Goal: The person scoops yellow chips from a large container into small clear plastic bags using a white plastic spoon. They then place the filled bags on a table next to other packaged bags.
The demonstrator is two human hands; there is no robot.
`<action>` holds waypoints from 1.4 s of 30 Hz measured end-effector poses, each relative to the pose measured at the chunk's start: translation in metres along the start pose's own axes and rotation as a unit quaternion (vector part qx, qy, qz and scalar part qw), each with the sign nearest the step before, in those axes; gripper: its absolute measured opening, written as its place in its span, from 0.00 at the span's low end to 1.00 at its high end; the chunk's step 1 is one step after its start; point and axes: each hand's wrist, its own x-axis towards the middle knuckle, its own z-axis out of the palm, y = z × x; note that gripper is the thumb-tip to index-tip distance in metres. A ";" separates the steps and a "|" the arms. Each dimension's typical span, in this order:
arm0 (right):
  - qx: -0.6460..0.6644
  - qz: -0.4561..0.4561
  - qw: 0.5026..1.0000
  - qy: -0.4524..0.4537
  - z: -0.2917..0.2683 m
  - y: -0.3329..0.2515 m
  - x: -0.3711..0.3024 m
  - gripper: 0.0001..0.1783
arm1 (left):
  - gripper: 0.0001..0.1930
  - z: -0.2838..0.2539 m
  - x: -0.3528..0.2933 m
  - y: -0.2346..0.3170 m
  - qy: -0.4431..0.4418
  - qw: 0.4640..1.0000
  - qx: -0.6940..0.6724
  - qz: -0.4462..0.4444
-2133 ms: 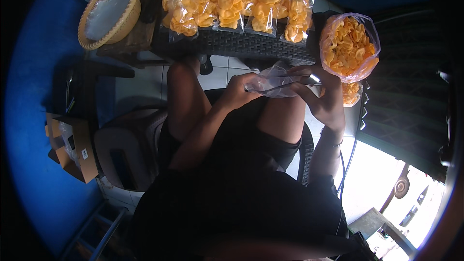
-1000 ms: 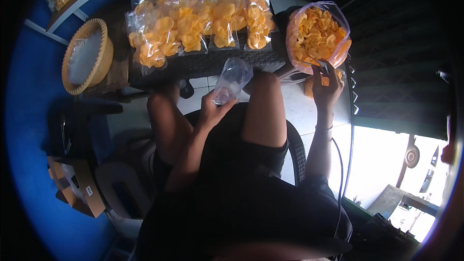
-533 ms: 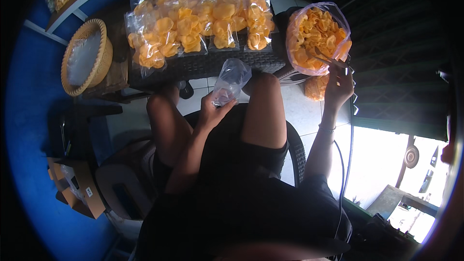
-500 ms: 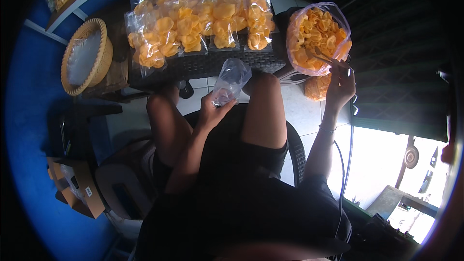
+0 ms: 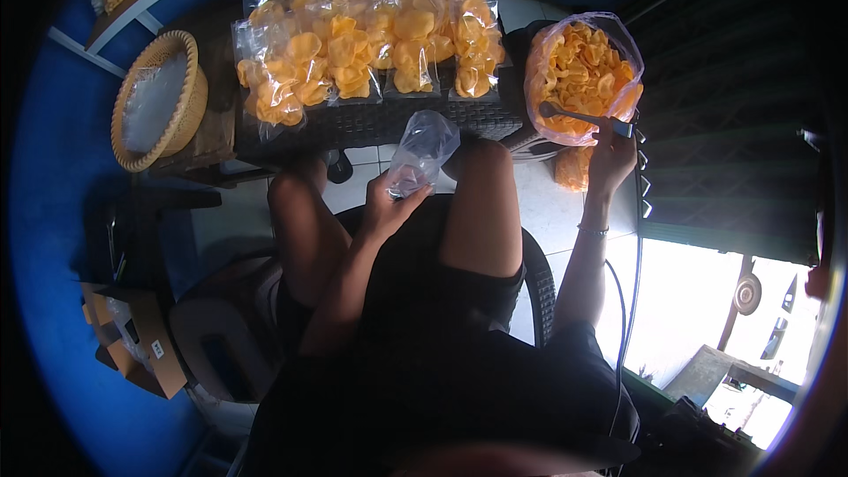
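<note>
My left hand point(image 5: 389, 206) is closed around the lower end of a clear plastic bag point(image 5: 426, 148), which stands open above my lap and looks empty. At the right, my right hand point(image 5: 612, 162) grips a pair of metal tongs point(image 5: 579, 115) by the handle end. The tongs' tip lies over the near part of a large pinkish plastic bag point(image 5: 638, 99) full of orange crackers point(image 5: 583, 66). Whether the tongs hold any cracker I cannot tell.
Filled clear packs of crackers point(image 5: 352, 53) cover a dark woven-pattern table point(image 5: 397, 121). A wicker basket point(image 5: 196, 106) with flat plastic bags stands at the left. Another cracker bag point(image 5: 572, 168) sits below the large one. A cardboard box point(image 5: 163, 358) lies lower left; a cable point(image 5: 638, 230) hangs right.
The tongs have turned in my right hand, their tip swinging left and down across the large bag; their spread arms now appear together. My left hand and its bag stay nearly still.
</note>
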 end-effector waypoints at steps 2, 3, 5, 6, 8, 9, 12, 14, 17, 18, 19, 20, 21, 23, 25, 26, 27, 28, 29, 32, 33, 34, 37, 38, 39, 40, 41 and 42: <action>-0.011 -0.019 1.000 0.017 0.004 0.005 -0.004 0.14 | 0.09 0.000 0.000 0.000 -0.004 1.000 -0.002 -0.005; -0.028 -0.011 0.999 0.032 0.005 0.006 -0.004 0.14 | 0.09 0.000 0.000 -0.001 -0.003 1.000 -0.003 -0.005; -0.054 0.009 0.997 0.053 0.007 0.007 -0.004 0.13 | 0.09 0.000 -0.001 -0.001 -0.002 1.000 -0.009 -0.008; -0.060 -0.008 0.996 0.061 0.007 0.007 -0.004 0.13 | 0.09 -0.001 0.000 -0.001 -0.001 1.000 -0.007 -0.001; -0.078 -0.019 0.995 0.065 0.002 0.005 -0.001 0.14 | 0.09 -0.001 0.000 -0.001 0.003 1.000 -0.003 0.010; -0.072 -0.022 0.995 0.069 0.000 0.003 0.000 0.13 | 0.09 -0.001 0.000 -0.001 0.005 1.000 0.005 0.016; -0.019 -0.052 0.996 0.073 -0.006 -0.008 0.004 0.12 | 0.10 -0.002 0.001 -0.002 0.006 1.000 0.018 0.023; 0.065 -0.074 0.993 0.070 -0.009 -0.021 0.005 0.11 | 0.10 -0.001 0.000 -0.004 0.001 1.000 0.012 0.013; 0.148 -0.014 0.989 0.026 -0.017 -0.047 0.001 0.08 | 0.11 -0.001 0.001 -0.006 -0.022 0.999 -0.010 -0.029; 0.178 0.027 0.984 0.000 -0.021 -0.057 -0.003 0.08 | 0.10 0.000 0.001 -0.006 -0.020 1.000 -0.003 -0.014; 0.203 0.027 0.979 -0.008 -0.022 -0.068 -0.006 0.08 | 0.10 0.000 0.001 -0.006 -0.021 1.000 0.003 -0.005; 0.229 0.027 0.973 -0.016 -0.022 -0.079 -0.009 0.09 | 0.10 0.000 0.001 -0.006 -0.023 1.000 0.009 -0.002; 0.260 0.022 0.965 -0.032 -0.022 -0.090 -0.013 0.10 | 0.10 -0.001 0.000 -0.006 -0.020 1.000 0.013 0.006; 0.265 0.051 0.962 -0.037 -0.021 -0.111 -0.019 0.12 | 0.10 -0.001 -0.001 -0.007 -0.018 1.000 0.014 0.015; 0.287 0.074 0.953 -0.052 -0.020 -0.129 -0.026 0.13 | 0.12 -0.001 0.000 -0.008 -0.008 0.999 0.026 0.016; 0.305 0.085 0.947 -0.062 -0.019 -0.136 -0.030 0.13 | 0.13 -0.002 0.000 -0.008 -0.007 1.000 0.024 0.017; 0.321 0.096 0.940 -0.071 -0.018 -0.142 -0.034 0.14 | 0.13 -0.002 0.000 -0.009 -0.008 0.999 0.027 0.015; 0.331 0.092 0.934 -0.097 -0.018 -0.147 -0.037 0.14 | 0.13 -0.002 0.000 -0.009 -0.012 1.000 0.025 0.011; 0.340 0.087 0.928 -0.123 -0.017 -0.152 -0.040 0.14 | 0.13 -0.002 0.000 -0.009 -0.020 1.000 0.021 0.002; 0.331 0.066 0.923 -0.185 -0.015 -0.160 -0.048 0.14 | 0.13 -0.003 -0.001 -0.005 -0.043 0.999 0.023 -0.011; 0.322 0.059 0.924 -0.196 -0.014 -0.162 -0.050 0.14 | 0.12 -0.003 -0.001 -0.004 -0.047 0.998 0.024 -0.016; 0.314 0.054 0.925 -0.208 -0.014 -0.163 -0.052 0.15 | 0.12 -0.003 -0.001 -0.002 -0.054 0.998 0.022 -0.024; 0.295 -0.012 0.931 -0.216 -0.012 -0.166 -0.054 0.15 | 0.12 -0.004 -0.002 0.004 -0.053 0.998 0.025 -0.020; 0.296 -0.015 0.930 -0.216 -0.013 -0.166 -0.054 0.15 | 0.13 -0.004 -0.003 0.005 -0.049 0.998 0.025 -0.006; 0.296 -0.018 0.930 -0.217 -0.014 -0.167 -0.054 0.14 | 0.14 -0.003 -0.002 0.006 -0.050 0.999 0.011 -0.011; 0.304 -0.014 0.927 -0.219 -0.017 -0.166 -0.052 0.14 | 0.14 -0.003 -0.001 0.006 -0.050 0.999 -0.006 -0.008; 0.314 -0.005 0.924 -0.220 -0.019 -0.165 -0.050 0.14 | 0.15 -0.002 0.000 0.007 -0.050 0.998 -0.022 -0.005; 0.298 -0.014 0.934 -0.198 -0.021 -0.164 -0.047 0.14 | 0.16 -0.002 0.000 0.008 -0.051 0.998 -0.023 0.000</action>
